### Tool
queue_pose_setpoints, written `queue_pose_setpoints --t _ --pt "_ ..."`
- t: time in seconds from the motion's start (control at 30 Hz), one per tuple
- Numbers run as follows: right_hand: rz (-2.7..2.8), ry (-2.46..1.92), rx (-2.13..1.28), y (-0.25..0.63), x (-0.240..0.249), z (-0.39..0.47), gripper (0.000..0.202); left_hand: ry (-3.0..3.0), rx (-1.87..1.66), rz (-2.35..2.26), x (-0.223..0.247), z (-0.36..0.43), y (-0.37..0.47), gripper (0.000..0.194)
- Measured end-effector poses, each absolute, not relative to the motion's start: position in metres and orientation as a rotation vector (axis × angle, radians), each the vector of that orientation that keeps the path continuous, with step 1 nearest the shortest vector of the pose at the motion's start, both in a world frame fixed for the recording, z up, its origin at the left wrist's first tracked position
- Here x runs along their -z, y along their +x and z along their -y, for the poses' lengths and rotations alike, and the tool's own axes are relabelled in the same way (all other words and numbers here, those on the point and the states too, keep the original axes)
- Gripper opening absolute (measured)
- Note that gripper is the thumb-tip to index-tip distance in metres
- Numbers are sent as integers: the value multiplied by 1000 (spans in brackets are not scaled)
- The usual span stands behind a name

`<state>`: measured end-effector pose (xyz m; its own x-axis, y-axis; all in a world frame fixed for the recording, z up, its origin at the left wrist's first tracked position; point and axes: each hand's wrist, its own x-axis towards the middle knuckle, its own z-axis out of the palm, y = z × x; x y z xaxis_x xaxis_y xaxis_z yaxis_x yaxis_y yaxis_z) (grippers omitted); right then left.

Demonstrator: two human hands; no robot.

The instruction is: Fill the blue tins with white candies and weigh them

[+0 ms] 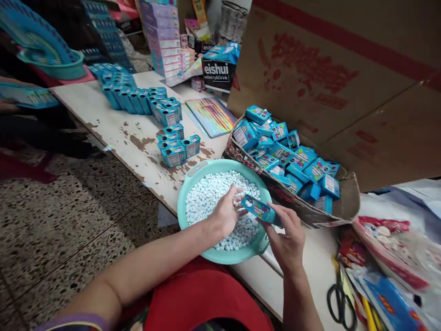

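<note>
A blue candy box (260,209) printed "Caramelo Macizo" is gripped in my right hand (287,236), tilted, with a round hole at its left end. My left hand (227,214) is cupped close to that hole, a few white candies (237,200) at its curled fingers. Both hands are over a turquoise basin (182,202) filled with small pale candies (206,193). To the right of the basin, a cut-down cardboard carton (349,204) holds many similar blue boxes (284,154), lying in a jumble.
Upright blue boxes with holes on top (174,154) stand in groups along the worn white table (138,147). A shiny coloured notebook (212,116) lies behind the basin. Scissors (342,299) and packets are at lower right. A large cardboard sheet (337,69) rises behind. Another person's arm (10,108) shows at left.
</note>
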<state>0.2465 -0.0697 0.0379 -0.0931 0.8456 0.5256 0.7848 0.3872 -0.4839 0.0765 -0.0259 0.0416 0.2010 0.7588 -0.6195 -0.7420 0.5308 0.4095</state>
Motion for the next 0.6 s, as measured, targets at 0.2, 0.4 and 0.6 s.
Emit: queue_pose_setpoints --t 0.2,0.4,0.6 --pt "1842 -1391 -165 237 -36 67 39 65 -1097 -845 -32 30 62 26" --pt "1656 -1449 -299 233 -29 68 34 159 -1050 -811 -25 27 43 30" --pt "1803 -1444 -127 232 -23 68 37 119 -1009 -818 -21 27 49 27"
